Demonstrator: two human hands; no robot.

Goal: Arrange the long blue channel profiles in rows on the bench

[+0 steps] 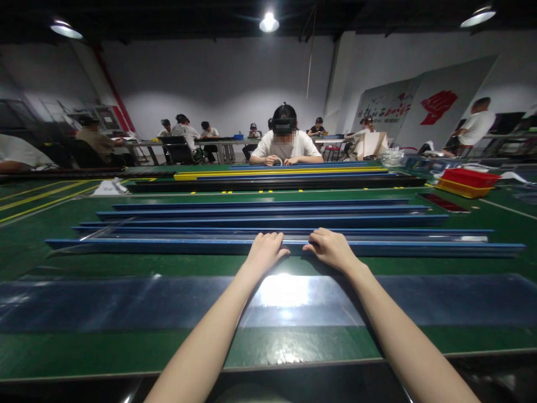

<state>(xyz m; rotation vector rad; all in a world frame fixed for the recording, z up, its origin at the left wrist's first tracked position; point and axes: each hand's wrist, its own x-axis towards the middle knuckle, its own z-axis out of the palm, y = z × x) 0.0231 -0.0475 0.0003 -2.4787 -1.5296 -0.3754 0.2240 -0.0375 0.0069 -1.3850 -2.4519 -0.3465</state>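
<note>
Long blue channel strips lie crosswise on the green table, and the nearest blue strip (168, 244) passes under both my hands. My left hand (267, 249) is closed over this strip, fingers on its far side and thumb along the near edge. A short way to the right, my right hand (330, 248) grips the same strip with curled fingers, thumb pointing inward. Clear film shows within the strip's channel, with a pale end (474, 239) at the right. Nearer to me, a wide sheet of clear plastic film (126, 302) lies flat beneath my forearms, reflecting the overhead light.
Behind the gripped strip are several more blue strips (272, 208), a black strip (285, 183) and a yellow strip (281, 173). Red and yellow bins (467, 182) and a dark phone-like slab (444, 203) sit at the right. Across the table sits a person (285, 143).
</note>
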